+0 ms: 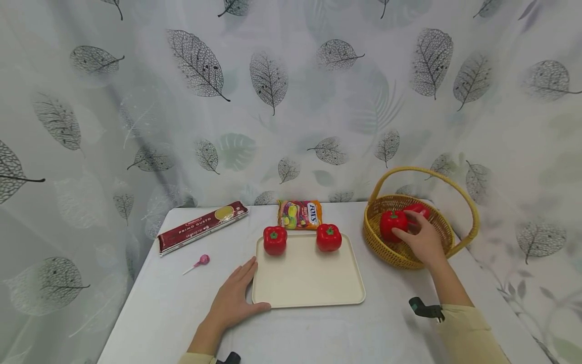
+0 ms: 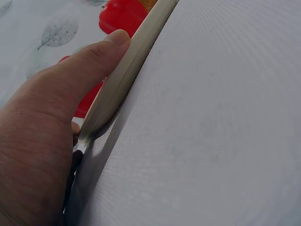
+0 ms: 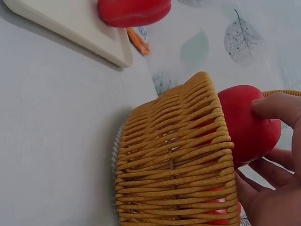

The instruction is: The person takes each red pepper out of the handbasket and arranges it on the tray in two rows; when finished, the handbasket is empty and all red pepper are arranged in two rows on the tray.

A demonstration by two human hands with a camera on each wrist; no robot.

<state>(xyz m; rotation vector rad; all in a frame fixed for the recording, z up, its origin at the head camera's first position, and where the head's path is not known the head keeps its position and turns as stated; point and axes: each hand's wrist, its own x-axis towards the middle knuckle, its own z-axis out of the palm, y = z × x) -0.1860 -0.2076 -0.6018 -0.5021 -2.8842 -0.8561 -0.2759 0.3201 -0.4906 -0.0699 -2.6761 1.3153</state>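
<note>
My right hand point(image 1: 425, 241) grips a red bell pepper point(image 1: 392, 226) inside the wicker basket point(image 1: 394, 260). In the right wrist view that pepper point(image 3: 244, 125) shows above the basket's rim, with thumb and fingers around it. Another red pepper point(image 1: 419, 209) lies in the basket behind the hand. My left hand point(image 1: 229, 303) rests at the left side of a cream tray point(image 1: 309, 283), fingers extended along its edge and thumb at the near corner. Two red bell peppers sit on the tray's far part, one on the left point(image 1: 275, 240) and one on the right point(image 1: 328, 238).
Behind the tray lies a colourful candy bag point(image 1: 300, 215). A long dark red spaghetti packet point(image 1: 202, 228) lies at the back left, with a pink lollipop point(image 1: 203, 260) nearer. The basket's tall handle point(image 1: 473, 217) arches over it. A leaf-patterned curtain point(image 1: 291, 101) hangs behind the table.
</note>
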